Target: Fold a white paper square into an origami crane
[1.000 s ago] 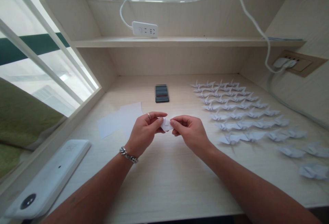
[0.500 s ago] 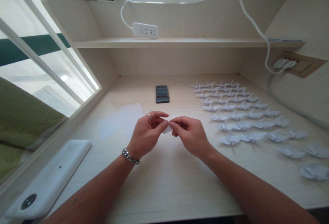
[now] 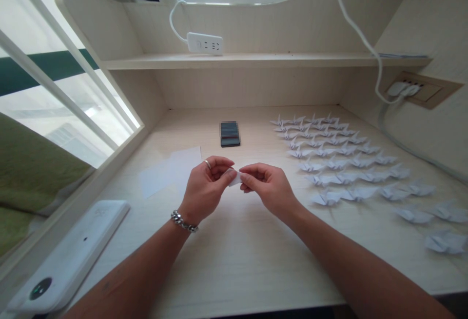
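Note:
A small folded piece of white paper (image 3: 235, 178) is pinched between my two hands above the middle of the desk. My left hand (image 3: 206, 182), with a ring and a chain bracelet, grips its left side between thumb and fingers. On the opposite side, my right hand (image 3: 268, 182) holds the paper's edge between thumb and index finger. Fingers cover much of the paper, so its full shape is hidden. Flat white paper sheets (image 3: 157, 180) lie left of my left hand. Rows of white paper cranes (image 3: 343, 164) stand to the right of my right hand.
A dark phone (image 3: 230, 134) lies beyond my hands. The long white device (image 3: 69, 255) rests along the desk's left edge. On the shelf (image 3: 256, 60) sits a white power strip (image 3: 204, 44). A white cable (image 3: 360, 31) hangs down to a wall socket (image 3: 427, 89) at right.
My hands have drawn slightly apart, and more of the folded paper shows between them. My left hand has shifted a little left. The view has moved slightly.

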`<control>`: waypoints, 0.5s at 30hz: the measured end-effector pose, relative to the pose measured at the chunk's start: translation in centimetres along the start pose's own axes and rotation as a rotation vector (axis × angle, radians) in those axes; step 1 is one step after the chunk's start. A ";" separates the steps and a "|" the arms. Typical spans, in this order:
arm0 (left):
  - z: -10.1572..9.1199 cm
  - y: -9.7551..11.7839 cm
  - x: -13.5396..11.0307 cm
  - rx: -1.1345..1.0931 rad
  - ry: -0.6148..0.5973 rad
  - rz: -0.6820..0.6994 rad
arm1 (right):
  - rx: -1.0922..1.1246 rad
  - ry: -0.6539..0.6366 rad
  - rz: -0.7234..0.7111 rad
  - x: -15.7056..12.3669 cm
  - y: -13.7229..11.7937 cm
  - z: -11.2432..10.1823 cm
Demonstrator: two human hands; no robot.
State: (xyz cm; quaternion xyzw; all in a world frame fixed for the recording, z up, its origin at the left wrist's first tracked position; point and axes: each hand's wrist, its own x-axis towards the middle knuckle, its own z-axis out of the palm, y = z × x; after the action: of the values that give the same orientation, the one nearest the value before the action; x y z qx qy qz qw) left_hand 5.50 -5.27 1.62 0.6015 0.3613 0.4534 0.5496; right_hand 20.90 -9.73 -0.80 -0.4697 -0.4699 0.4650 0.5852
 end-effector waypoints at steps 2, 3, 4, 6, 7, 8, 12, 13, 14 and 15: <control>-0.1 0.1 0.1 -0.007 0.038 0.016 | 0.017 -0.029 0.024 0.1 0.0 -0.2; -0.2 0.1 0.1 -0.007 0.037 0.016 | 0.007 -0.039 0.024 0.1 0.0 -0.3; -0.2 0.2 0.1 0.000 0.027 0.010 | -0.010 -0.044 0.015 0.1 -0.1 -0.4; -0.3 0.3 0.1 0.062 -0.024 -0.009 | -0.052 -0.047 -0.016 0.1 -0.2 -0.5; -0.3 0.4 0.1 0.115 -0.054 -0.017 | -0.077 -0.050 -0.032 0.0 -0.3 -0.6; -0.2 0.5 0.1 0.171 -0.080 -0.023 | -0.100 -0.056 -0.046 0.0 -0.4 -0.6; -0.2 0.6 0.1 0.310 -0.096 -0.018 | -0.107 -0.074 -0.054 0.0 -0.3 -0.6; -0.2 0.7 0.0 0.321 -0.090 -0.011 | -0.092 -0.074 -0.047 0.0 -0.3 -0.6; -0.2 0.7 0.0 0.330 -0.086 -0.004 | -0.081 -0.076 -0.042 0.0 -0.3 -0.6; -0.2 0.7 0.0 0.336 -0.087 0.002 | -0.077 -0.077 -0.039 0.0 -0.3 -0.6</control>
State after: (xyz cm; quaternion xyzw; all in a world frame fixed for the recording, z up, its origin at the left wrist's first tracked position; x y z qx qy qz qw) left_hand 5.24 -5.28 2.28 0.7042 0.4073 0.3609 0.4560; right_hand 21.55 -9.85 -0.57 -0.4643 -0.5185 0.4531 0.5571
